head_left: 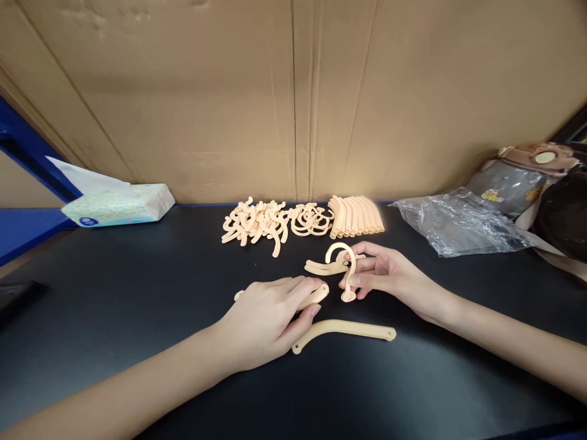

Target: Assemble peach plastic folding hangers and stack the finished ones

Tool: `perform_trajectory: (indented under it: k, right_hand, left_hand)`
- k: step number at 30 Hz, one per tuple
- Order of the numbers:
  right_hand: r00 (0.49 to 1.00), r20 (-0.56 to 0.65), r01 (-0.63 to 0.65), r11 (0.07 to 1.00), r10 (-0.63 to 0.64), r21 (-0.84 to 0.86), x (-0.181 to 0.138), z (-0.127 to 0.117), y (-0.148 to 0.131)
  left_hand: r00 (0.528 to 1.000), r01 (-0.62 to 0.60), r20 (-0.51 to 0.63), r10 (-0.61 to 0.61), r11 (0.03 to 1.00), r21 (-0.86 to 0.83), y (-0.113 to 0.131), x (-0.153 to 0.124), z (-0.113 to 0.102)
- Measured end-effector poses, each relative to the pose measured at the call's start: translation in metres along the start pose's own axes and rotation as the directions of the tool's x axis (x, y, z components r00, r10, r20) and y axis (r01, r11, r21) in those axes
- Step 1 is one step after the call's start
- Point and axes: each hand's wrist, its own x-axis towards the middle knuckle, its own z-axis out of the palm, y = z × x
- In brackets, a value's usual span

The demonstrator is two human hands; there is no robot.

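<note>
My right hand (378, 269) pinches a beige plastic hook (352, 263), its curved end up and its flat round base down. My left hand (275, 315) is closed around a curved beige arm piece (316, 296); a holed end sticks out past the fingers, and most of the piece is hidden under the hand. The hook's base is close to that holed end but apart from it. Another long bent arm piece (348, 327) lies on the black table in front of my left hand. Behind the hook lie some beige curved pieces (318, 267), partly covered by my right hand.
Along the back stand a heap of short curved pieces (257, 223), a pile of hooks (309, 220) and a row of long arm pieces (355, 216). A tissue pack (123, 205) is at left; a clear plastic bag (458, 223) and a bottle (513, 180) are at right. Cardboard (206, 98) walls the back.
</note>
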Motion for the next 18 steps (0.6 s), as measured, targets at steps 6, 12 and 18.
perform_trajectory:
  k: [6, 12, 18]
  right_hand:
    - [1.0, 0.002, 0.01, 1.0, -0.01, -0.001, -0.0005, -0.0004, 0.001]
    - [1.0, -0.004, 0.006, 1.0, -0.006, 0.004, 0.0001, -0.0004, 0.0009]
    - [1.0, -0.007, 0.005, 1.0, -0.005, 0.003, 0.0001, -0.0004, 0.0014]
  left_hand:
    - [1.0, 0.007, 0.011, -0.007, 0.999, 0.039, 0.0003, 0.0003, 0.0001]
    - [1.0, -0.011, -0.002, 0.011, 0.999, 0.035, 0.0004, 0.0003, -0.001]
    - [1.0, -0.02, 0.003, 0.02, 1.0, 0.022, 0.0004, -0.0003, -0.0002]
